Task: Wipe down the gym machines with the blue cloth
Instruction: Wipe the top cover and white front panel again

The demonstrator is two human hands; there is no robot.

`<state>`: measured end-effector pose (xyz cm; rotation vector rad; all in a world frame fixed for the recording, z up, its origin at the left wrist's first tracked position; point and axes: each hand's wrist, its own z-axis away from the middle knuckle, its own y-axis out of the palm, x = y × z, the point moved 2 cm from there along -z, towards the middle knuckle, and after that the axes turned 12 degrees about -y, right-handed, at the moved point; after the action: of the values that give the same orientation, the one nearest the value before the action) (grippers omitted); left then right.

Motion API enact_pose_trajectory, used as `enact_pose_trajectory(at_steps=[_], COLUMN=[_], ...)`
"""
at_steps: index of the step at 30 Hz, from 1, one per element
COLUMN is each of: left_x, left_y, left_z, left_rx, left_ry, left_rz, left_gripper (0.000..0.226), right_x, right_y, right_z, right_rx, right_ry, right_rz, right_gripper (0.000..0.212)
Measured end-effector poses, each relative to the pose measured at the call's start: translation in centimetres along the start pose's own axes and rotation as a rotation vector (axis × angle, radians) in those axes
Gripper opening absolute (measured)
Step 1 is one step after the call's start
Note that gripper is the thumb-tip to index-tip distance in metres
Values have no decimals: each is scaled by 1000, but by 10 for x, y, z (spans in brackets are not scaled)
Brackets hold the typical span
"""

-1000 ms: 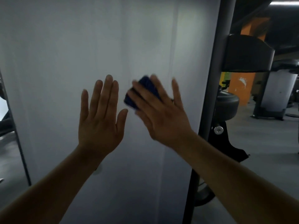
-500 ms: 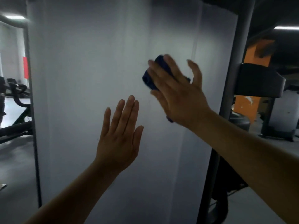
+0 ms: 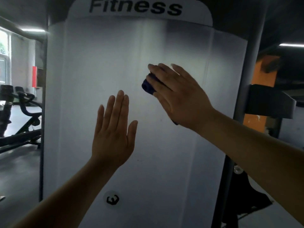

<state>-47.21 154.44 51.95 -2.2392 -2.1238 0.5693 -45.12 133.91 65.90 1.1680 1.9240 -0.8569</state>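
— Talk me through it. Where are your hands?

— Both up against the white panel [image 3: 102, 66] of the machine. My right hand [image 3: 179, 96] is high and to the right, fingers spread flat, pinning the blue cloth [image 3: 146, 86] to the panel. Only a bunched dark-blue edge pokes out past my fingertips on the left, and a sliver shows under the heel of my palm.

— So you're gripping it?

— Pressing more than clenching. Fingers are extended over it, and the cloth sits between my palm and the panel.

— And the left?

— My left hand [image 3: 113, 130] is lower, toward the middle, empty. Fingers straight and close together, thumb out to the side, palm facing the panel. Whether it's actually touching the surface, I can't tell.

— What else is in front of you?

— The word "Fitness" [image 3: 135, 5] in black letters across the top of the panel. A small round black logo [image 3: 112, 199] low down, just beside my left forearm. A dark upright post [image 3: 250, 63] runs along the panel's right edge, with an orange pillar [image 3: 261, 76] behind it. Off to the left, an exercise bike [image 3: 24, 102] stands well away on the grey floor [image 3: 18, 170].
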Motion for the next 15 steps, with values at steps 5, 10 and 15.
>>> enact_pose_trajectory(at_steps=[5,10,15], left_x=[6,33,48], left_y=[-4,-14,-12], left_z=[0,-15,-20], left_rx=[32,17,21], left_ry=[57,-9,-60], left_rz=[26,71,79], left_gripper=[69,68,71], right_x=[45,-18,16], right_y=[13,-7,0], right_z=[5,-33,-40], right_rx=[133,71,44], right_ry=[-357,-173,-84], right_rz=[-133,-44,-82], right_gripper=[51,49,52])
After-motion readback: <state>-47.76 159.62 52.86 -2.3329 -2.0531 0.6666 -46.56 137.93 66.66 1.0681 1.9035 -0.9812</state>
